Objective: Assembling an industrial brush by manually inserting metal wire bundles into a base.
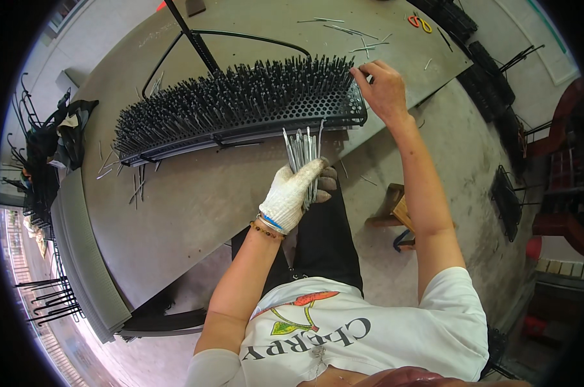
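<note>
Okay, gloved left hand [296,187] wrapped around silver rods [299,149] at 12 o'clock; perforated black rack [305,108] at 11, packed with dark pins [234,93]; bare right hand [382,90] at 1, fingers curled by rack's end, can't tell whether pinching anything

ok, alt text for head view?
A gloved left hand holds a bundle of thin silvery rods near a black perforated rack packed with dark rods on a table; the bare right hand is at the rack's right end.
</note>
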A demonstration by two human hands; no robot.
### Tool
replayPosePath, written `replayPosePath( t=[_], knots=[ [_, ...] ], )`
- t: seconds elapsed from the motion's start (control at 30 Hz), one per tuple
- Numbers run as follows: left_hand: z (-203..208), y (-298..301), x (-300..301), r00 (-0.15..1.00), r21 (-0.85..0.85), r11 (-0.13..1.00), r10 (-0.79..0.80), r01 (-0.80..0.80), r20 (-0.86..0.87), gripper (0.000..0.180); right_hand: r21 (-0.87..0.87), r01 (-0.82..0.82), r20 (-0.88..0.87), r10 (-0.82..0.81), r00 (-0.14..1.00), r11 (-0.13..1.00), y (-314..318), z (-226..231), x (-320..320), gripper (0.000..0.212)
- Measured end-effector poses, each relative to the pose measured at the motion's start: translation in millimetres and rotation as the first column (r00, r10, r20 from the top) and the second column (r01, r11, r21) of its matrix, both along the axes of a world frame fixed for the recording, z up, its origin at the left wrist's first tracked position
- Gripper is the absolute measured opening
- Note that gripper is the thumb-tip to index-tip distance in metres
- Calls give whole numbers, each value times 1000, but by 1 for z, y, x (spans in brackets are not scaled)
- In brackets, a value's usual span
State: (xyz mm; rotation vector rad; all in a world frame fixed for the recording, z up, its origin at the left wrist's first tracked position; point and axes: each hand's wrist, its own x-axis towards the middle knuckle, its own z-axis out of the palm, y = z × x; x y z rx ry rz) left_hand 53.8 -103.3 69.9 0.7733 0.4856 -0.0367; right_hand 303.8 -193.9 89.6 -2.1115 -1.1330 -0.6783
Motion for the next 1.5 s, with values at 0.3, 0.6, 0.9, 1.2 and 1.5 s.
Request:
replayPosePath(
  t=[0.3, 0.6, 0.9, 1.2, 1.5],
  knots=[
    [4, -4, 4, 1000, 39, 999, -27, 27, 0, 24, -56, -40, -93, 35, 995, 998, -5, 1, 4, 17],
    [6, -7, 13, 999, 41, 998, -53, 53, 6, 25, -150, 31, -51, -39, 998, 988, -5, 7, 12, 19],
    [-1, -6, 21, 998, 117, 991, 57, -58, 12, 28, 90, -150, -64, 156, 986, 985, -2, 44, -19, 12],
    [-13, 0, 38, 998, 27, 998, 58, -59, 12, 26, 21, -199, -8, 199, 980, 980, 9, 21, -6, 10],
    [-13, -4, 30, 995, 37, 994, 99, -99, 14, 30, -73, -166, 20, 168, 986, 983, 16, 7, -2, 11]
  ],
)
